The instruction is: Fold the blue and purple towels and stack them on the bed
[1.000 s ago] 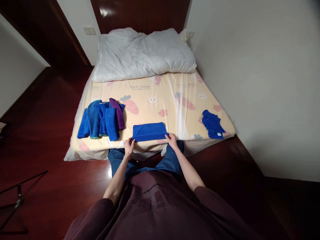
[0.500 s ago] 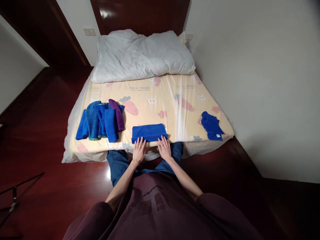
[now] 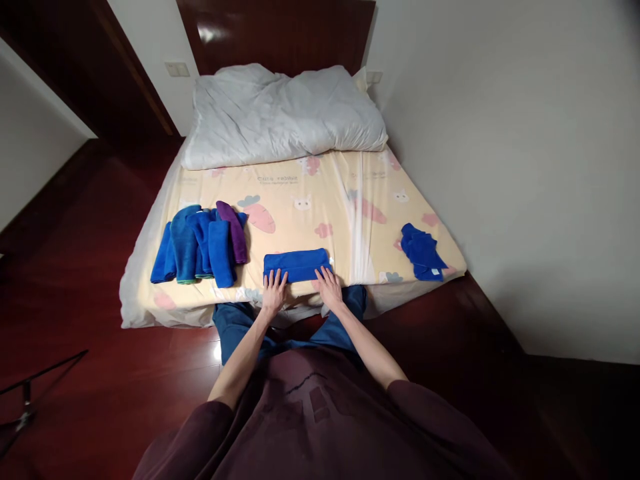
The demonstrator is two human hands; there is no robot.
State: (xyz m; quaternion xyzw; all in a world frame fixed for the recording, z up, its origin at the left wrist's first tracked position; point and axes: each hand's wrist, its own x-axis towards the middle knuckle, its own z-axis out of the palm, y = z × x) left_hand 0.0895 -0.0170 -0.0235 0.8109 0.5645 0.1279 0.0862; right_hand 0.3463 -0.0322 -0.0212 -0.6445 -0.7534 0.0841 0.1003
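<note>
A blue towel (image 3: 296,264), folded into a long flat strip, lies at the near edge of the bed in front of me. My left hand (image 3: 275,290) rests on its near left part, fingers stretched out and apart. On the near right part lies my right hand (image 3: 328,287), its fingers also spread flat. Neither hand grips the cloth. To the left is a group of folded towels (image 3: 219,253), blue and teal, with a purple towel (image 3: 233,232) among them. A crumpled blue towel (image 3: 423,252) with a white tag sits to the right.
The bed (image 3: 305,227) has a yellow sheet printed with carrots and rabbits. A bulky white quilt (image 3: 285,117) lies at its far end, before a dark headboard (image 3: 280,33). The right wall (image 3: 525,167) runs close beside the bed. A black stand (image 3: 27,393) is at lower left.
Both hands have shifted slightly forward on the blue towel. The folded near edge now lies flatter and further up the cloth. The other towels stay put.
</note>
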